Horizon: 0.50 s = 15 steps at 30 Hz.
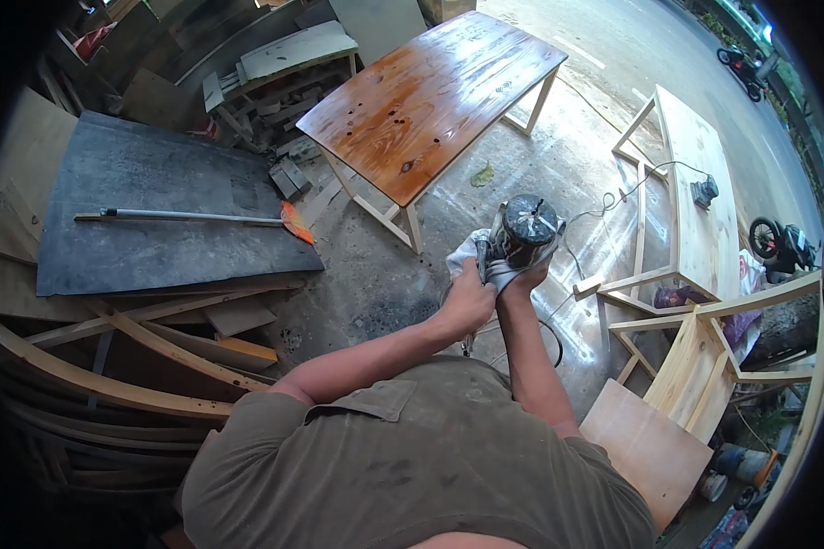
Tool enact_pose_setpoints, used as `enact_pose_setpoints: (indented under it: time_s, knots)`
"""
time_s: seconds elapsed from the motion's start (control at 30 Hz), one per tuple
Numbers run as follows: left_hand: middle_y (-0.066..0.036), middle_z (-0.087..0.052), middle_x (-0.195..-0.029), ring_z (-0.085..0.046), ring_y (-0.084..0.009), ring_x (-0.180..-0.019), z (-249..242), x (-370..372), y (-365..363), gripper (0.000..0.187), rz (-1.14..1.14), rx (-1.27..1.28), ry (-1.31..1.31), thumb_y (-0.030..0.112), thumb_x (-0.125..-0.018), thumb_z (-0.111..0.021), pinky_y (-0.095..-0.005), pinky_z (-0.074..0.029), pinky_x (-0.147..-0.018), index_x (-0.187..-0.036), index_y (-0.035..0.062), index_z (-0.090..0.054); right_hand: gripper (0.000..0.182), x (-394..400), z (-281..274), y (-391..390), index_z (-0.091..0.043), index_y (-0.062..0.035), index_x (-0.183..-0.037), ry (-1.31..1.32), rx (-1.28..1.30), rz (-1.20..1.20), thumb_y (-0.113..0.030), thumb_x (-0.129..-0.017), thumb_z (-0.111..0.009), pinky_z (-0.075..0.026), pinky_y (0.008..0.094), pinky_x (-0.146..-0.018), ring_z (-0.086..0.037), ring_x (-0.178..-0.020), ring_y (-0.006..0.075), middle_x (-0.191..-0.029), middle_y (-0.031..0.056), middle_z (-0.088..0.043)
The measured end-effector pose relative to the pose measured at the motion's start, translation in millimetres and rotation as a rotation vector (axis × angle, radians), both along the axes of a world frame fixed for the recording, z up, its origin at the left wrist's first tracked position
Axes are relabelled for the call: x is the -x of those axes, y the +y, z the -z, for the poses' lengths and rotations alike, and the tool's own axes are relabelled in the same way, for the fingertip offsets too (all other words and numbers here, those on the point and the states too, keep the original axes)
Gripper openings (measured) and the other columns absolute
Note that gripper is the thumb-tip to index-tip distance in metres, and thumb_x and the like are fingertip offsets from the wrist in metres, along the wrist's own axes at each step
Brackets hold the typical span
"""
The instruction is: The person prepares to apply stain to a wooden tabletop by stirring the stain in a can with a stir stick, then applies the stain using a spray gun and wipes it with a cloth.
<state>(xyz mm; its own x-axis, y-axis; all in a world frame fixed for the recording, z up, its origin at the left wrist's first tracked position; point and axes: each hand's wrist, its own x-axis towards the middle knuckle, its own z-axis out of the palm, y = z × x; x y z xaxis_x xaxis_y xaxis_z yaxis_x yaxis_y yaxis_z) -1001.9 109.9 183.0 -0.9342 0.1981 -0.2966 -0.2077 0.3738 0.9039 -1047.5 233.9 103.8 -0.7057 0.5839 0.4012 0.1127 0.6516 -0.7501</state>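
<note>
In the middle of the head view is a dark, stained cup with a black lid, part of what looks like a spray gun. My left hand is closed around the gun's metal handle part, with a white cloth bunched beside it. On the right of it, my right hand is wrapped round the cloth under the cup, its fingers partly hidden. Beyond them stands a table with a glossy reddish-brown top. A hose curves below my hands.
An unfinished pale wooden table with a sander stands at the right, its cord trailing over the floor. A dark panel bearing a pole lies at the left. Curved wooden pieces and a plywood sheet are nearer.
</note>
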Motion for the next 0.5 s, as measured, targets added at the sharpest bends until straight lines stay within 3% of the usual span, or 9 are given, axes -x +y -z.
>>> enact_pose_setpoints:
  time_s: [0.13,0.2,0.27,0.33,0.37,0.47,0.5]
  knots:
    - [-0.037,-0.058,-0.115,-0.057,-0.0508,-0.115,6.0,49.8,6.5,0.049,0.002,-0.032,0.008,0.007,-0.09,-0.055,-0.0506,-0.043,-0.101,-0.133,-0.0077,-0.038,0.129,50.4,-8.6,4.8,-0.028,-0.0026,-0.155,-0.03,-0.061,0.021,-0.049,-0.055,-0.095,-0.053,0.0449,-0.098,-0.065,-0.116,0.0382,-0.13,0.0199,-0.061]
    - [-0.031,-0.059,-0.12,-0.061,-0.0398,-0.111,11.6,74.9,8.4,0.053,0.004,-0.049,-0.043,0.008,-0.09,-0.055,-0.0472,-0.048,-0.097,-0.138,-0.0068,-0.04,0.13,74.6,-7.7,10.2,-0.027,-0.0031,-0.155,-0.086,0.108,-0.005,-0.048,-0.054,-0.096,-0.054,0.0444,-0.097,-0.066,-0.115,0.0379,-0.13,0.019,-0.062]
    - [-0.026,-0.06,-0.122,-0.062,-0.0327,-0.109,14.2,96.9,12.5,0.053,0.012,-0.06,-0.052,0.009,-0.091,-0.055,-0.0443,-0.05,-0.094,-0.139,-0.0058,-0.042,0.086,99.6,-10.6,19.6,-0.036,-0.0054,-0.153,0.137,0.962,-0.108,-0.049,-0.083,-0.062,-0.053,0.0472,-0.101,-0.063,-0.12,0.0346,-0.136,0.0172,-0.06]
    - [-0.024,-0.061,-0.12,-0.062,-0.0294,-0.107,4.7,110.8,11.8,0.049,0.015,-0.067,-0.036,0.009,-0.092,-0.055,-0.0421,-0.05,-0.092,-0.138,-0.0046,-0.044,0.06,117.3,-10.7,32.3,-0.045,-0.0077,-0.151,0.377,1.804,-0.222,-0.05,-0.111,-0.027,-0.052,0.0499,-0.105,-0.061,-0.126,0.0313,-0.143,0.0155,-0.058]
    - [-0.023,-0.061,-0.12,-0.062,-0.0291,-0.106,4.3,116.7,12.5,0.047,0.017,-0.066,-0.017,0.009,-0.092,-0.055,-0.041,-0.05,-0.092,-0.137,-0.0043,-0.045,0.062,122.4,11.1,48.9,-0.048,-0.0035,-0.148,0.302,1.733,-0.26,-0.052,-0.111,-0.036,-0.057,0.0397,-0.094,-0.068,-0.111,0.0272,-0.138,0.0131,-0.062]
    - [-0.021,-0.062,-0.118,-0.062,-0.0277,-0.105,3.4,130.2,14.4,0.044,0.004,-0.065,0.025,0.008,-0.093,-0.055,-0.0382,-0.049,-0.093,-0.135,-0.0034,-0.047,0.063,127.0,34.1,105.6,-0.046,0.0001,-0.148,0.081,1.542,-0.308,-0.05,-0.11,-0.04,-0.055,0.0388,-0.095,-0.067,-0.111,0.0279,-0.136,0.018,-0.062]
    - [-0.02,-0.062,-0.117,-0.062,-0.0271,-0.105,2.0,133.3,13.7,0.043,-0.003,-0.064,0.03,0.008,-0.093,-0.056,-0.0374,-0.048,-0.094,-0.134,-0.0033,-0.047,0.062,121.0,30.8,126.0,-0.046,0.0025,-0.147,-0.083,1.245,-0.306,-0.047,-0.11,-0.042,-0.053,0.0391,-0.096,-0.067,-0.111,0.0287,-0.133,0.0201,-0.063]
